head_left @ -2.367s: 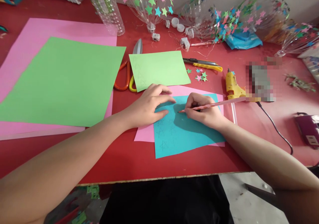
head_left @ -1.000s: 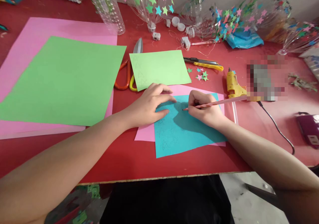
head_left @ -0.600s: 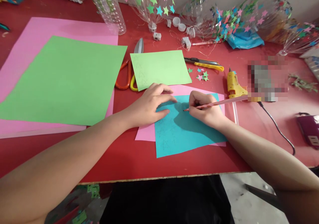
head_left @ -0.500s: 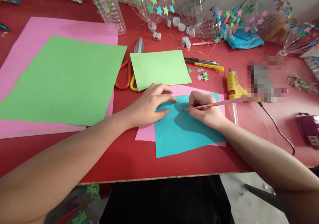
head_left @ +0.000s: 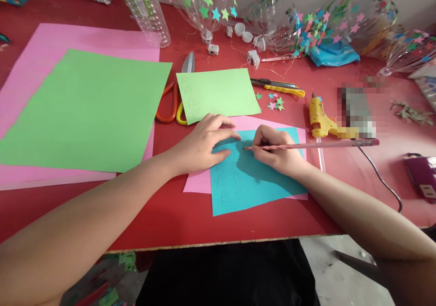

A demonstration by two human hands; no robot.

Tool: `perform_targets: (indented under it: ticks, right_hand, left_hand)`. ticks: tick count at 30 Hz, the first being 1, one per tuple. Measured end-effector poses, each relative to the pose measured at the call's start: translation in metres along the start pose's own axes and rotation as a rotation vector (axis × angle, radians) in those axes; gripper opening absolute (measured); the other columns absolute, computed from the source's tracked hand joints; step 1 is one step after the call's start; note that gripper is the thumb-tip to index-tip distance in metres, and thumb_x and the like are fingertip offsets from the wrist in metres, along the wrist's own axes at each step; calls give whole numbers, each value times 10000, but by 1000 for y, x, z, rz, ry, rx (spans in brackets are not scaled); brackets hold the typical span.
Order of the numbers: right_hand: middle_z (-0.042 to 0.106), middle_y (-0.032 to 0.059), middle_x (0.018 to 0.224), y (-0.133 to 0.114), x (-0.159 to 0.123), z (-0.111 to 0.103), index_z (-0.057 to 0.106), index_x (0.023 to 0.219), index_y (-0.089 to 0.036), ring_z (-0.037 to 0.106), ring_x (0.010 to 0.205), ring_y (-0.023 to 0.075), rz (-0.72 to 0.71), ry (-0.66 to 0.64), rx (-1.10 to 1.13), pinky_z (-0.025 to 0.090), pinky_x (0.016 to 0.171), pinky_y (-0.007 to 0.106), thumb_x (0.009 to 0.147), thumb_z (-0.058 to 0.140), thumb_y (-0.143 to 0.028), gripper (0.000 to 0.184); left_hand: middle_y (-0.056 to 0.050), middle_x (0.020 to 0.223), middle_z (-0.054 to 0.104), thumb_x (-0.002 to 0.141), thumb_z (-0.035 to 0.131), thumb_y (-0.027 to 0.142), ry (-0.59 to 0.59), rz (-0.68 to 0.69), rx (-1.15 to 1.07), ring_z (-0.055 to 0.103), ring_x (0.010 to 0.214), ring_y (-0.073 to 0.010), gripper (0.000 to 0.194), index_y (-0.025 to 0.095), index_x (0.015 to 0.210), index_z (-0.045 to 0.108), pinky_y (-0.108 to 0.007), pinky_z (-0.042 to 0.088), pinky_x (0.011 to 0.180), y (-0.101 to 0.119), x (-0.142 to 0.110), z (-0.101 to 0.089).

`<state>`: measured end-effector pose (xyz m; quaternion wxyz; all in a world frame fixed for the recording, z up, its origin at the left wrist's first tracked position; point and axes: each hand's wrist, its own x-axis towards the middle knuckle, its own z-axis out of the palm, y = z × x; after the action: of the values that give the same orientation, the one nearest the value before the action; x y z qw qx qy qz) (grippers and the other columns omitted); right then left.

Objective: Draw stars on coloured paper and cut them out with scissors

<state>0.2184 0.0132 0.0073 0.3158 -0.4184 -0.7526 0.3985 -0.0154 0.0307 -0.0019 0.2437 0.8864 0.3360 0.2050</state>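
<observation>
A pink pencil (head_left: 327, 144) is pinched in my right hand (head_left: 277, 151), its tip at the upper middle of a blue sheet of paper (head_left: 252, 190). Faint star outlines are drawn along the left part of that sheet. My left hand (head_left: 207, 145) lies open, fingers spread, over the blue sheet's upper left edge. Under the blue sheet is a pink sheet (head_left: 197, 182), showing at its sides and top. Just beyond my left hand lies a light green sheet (head_left: 218, 92) with faint star outlines at its left, partly covering orange-and-yellow-handled scissors (head_left: 166, 106).
Large green (head_left: 91, 111) and pink sheets (head_left: 47, 38) lie at the left. Beyond are a utility knife (head_left: 284, 88), small paper stars (head_left: 272, 102) and clear plastic decorations with stars (head_left: 207, 6). At the right are a yellow glue gun (head_left: 320, 117) and a purple power socket (head_left: 422, 176).
The pencil tip has shifted slightly left on the blue sheet, and the pencil's back end has swung down and nearer. My left hand stays in place on the paper.
</observation>
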Motion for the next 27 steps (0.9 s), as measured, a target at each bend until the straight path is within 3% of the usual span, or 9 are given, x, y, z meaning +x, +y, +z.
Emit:
perform_targets:
  ticks: [14, 27]
  right_hand:
    - [493, -59, 625, -2, -1, 1, 478, 750, -205, 385, 536, 81, -3, -27, -27, 296, 502, 228, 810, 596, -140, 148]
    - [421, -65, 587, -3, -3, 1, 427, 694, -221, 362, 531, 92, 53, 59, -56, 315, 509, 236, 737, 559, -116, 175]
  left_hand:
    - [-94, 1282, 526, 883, 586, 206, -17, -20, -4, 458, 1260, -274, 295, 210, 1173, 645, -478, 388, 1106, 1, 0, -1]
    - [-93, 1297, 527, 878, 583, 217, -23, -26, -1, 454, 1256, -282, 302, 227, 1175, 641, -503, 392, 1098, 1, 0, -2]
